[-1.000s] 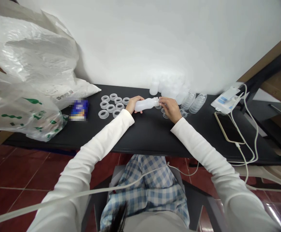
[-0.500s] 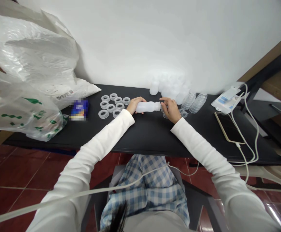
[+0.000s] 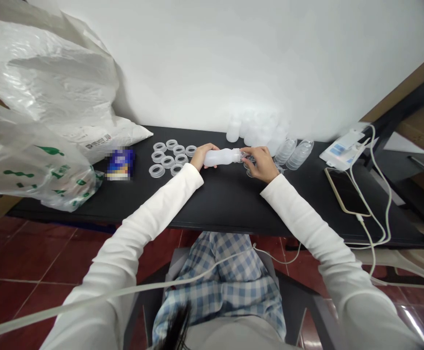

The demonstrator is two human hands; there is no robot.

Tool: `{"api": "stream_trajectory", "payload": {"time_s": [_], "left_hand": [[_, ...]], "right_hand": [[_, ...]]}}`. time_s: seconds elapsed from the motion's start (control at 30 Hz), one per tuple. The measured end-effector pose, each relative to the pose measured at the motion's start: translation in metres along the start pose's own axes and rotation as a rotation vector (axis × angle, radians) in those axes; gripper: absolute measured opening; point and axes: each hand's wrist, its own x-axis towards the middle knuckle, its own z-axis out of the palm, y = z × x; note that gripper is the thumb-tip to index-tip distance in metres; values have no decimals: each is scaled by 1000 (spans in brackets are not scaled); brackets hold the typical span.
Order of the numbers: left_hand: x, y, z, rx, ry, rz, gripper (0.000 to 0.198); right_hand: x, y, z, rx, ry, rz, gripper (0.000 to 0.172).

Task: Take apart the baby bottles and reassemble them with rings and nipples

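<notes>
My left hand (image 3: 203,156) is wrapped round the body of a frosted white baby bottle (image 3: 219,157), which lies sideways above the table with its neck to the right. At that neck, the fingers of my right hand (image 3: 260,163) pinch a clear nipple (image 3: 243,155), partly hidden by the fingers. Several more clear nipples (image 3: 250,172) lie on the table under and beside my right hand. Left of my left hand are several translucent screw rings (image 3: 167,162).
Behind my right hand stand several frosted bottles (image 3: 258,127) and stacked clear caps (image 3: 299,154). A phone (image 3: 346,192) and power strip (image 3: 343,149) with cables lie right. Plastic bags (image 3: 47,92) and a blue packet (image 3: 121,164) are left. A cable crosses my lap.
My right hand has turned slightly, its fingers now closed on the nipple at the bottle's neck. The bottle has tipped a little, neck end upward in view.
</notes>
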Motion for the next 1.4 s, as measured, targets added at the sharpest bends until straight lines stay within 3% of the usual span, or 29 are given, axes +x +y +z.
{"api": "stream_trajectory", "payload": {"time_s": [0.23, 0.43, 0.5, 0.6, 0.67, 0.8, 0.93, 1.03, 1.1, 1.4], "left_hand": [[2, -8, -1, 74, -53, 85, 31], [6, -9, -3, 41, -11, 47, 30], [7, -9, -3, 33, -3, 43, 30], [6, -9, -3, 88, 1, 80, 31], [2, -7, -3, 186, 45, 174, 33], [-12, -1, -6, 491, 97, 517, 40], [-17, 2, -16, 732, 8, 792, 46], [-12, 2, -23, 878, -77, 956, 64], [-9, 0, -24, 957, -104, 1036, 67], [1, -16, -18, 1099, -17, 1183, 41]], "right_hand": [[2, -4, -3, -182, -46, 26, 61], [2, -14, -7, -136, 13, 69, 52], [1, -16, -6, -126, 5, 62, 55], [0, -15, -1, -139, -12, 48, 47], [0, -13, 1, -148, -13, 38, 45], [-1, -8, 2, -141, -23, 15, 49], [-2, -9, -4, -90, -15, 20, 58], [-2, -10, -8, -44, 7, 25, 65], [-3, -11, -10, -22, 1, 33, 67], [-1, -14, -13, 22, -11, 68, 68]]}}
